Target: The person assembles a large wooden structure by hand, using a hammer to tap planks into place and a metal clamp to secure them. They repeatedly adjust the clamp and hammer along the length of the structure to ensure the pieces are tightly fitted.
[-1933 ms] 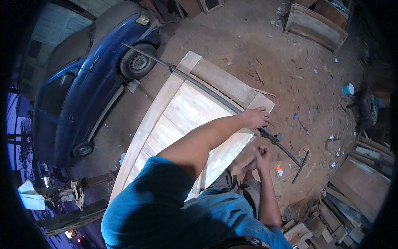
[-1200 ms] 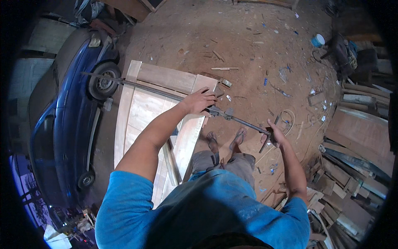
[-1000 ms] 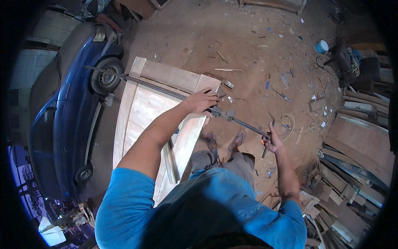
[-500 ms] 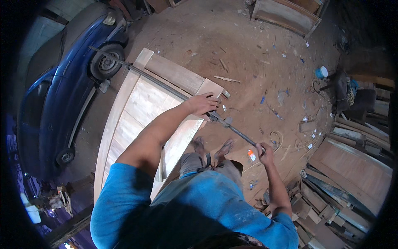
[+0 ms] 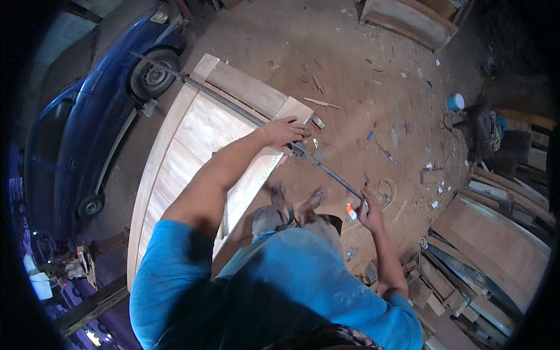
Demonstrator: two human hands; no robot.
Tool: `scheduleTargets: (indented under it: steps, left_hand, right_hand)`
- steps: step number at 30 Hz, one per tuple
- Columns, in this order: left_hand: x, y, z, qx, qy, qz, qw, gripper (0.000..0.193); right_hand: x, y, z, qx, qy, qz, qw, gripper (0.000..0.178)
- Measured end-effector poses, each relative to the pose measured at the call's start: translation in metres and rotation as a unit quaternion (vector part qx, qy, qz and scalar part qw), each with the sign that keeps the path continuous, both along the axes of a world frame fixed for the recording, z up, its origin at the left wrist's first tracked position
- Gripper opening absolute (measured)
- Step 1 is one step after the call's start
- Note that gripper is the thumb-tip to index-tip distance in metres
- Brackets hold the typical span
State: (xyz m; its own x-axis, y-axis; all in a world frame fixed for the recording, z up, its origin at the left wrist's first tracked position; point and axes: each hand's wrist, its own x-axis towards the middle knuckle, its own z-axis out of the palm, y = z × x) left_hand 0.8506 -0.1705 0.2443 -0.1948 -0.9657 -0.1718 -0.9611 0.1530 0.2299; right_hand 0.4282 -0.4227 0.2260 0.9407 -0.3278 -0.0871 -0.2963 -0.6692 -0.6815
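A long metal bar clamp [image 5: 224,104] lies diagonally across a pale wooden door-like panel [image 5: 189,137], reaching past its far left edge and out over the floor at the right. My left hand [image 5: 282,132] is closed over the clamp near the panel's right corner, its thumb partly hidden below. At the clamp's right end, my right hand [image 5: 371,211] has its fingers stretched out beside the handle [image 5: 360,201], palm against or very near it. A pale board edge [image 5: 255,178] runs along the panel's near side, under my left forearm.
A blue car [image 5: 96,111] stands close at the left, the clamp's far end near its front wheel. Stacked boards [image 5: 490,239] fill the right side. Wood scraps and a white-and-blue bucket [image 5: 455,102] lie on the dirt floor. A wooden frame [image 5: 408,26] is at the back.
My right hand has loosened from a closed grip at the clamp's end, its fingers now extended upward. My left hand stays on the clamp. The view has shifted slightly.
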Motion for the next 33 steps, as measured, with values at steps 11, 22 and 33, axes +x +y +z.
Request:
scheduleTargets:
  steps: [11,22,33]
  left_hand:
    - [-0.005,-0.012,0.014,0.037,-0.023,-0.003,0.999,0.067]
    - [-0.117,0.061,0.057,-0.133,0.037,0.487,0.863,0.075]
    - [-0.246,0.242,-0.022,-0.023,-0.038,0.839,0.542,0.079]
  right_hand:
    - [0.023,-0.024,-0.022,0.583,0.230,-0.253,0.737,0.076]
    - [0.028,0.009,-0.003,-0.109,-0.051,0.075,0.990,0.065]
    - [0.043,-0.016,-0.036,0.398,0.205,-0.109,0.888,0.066]
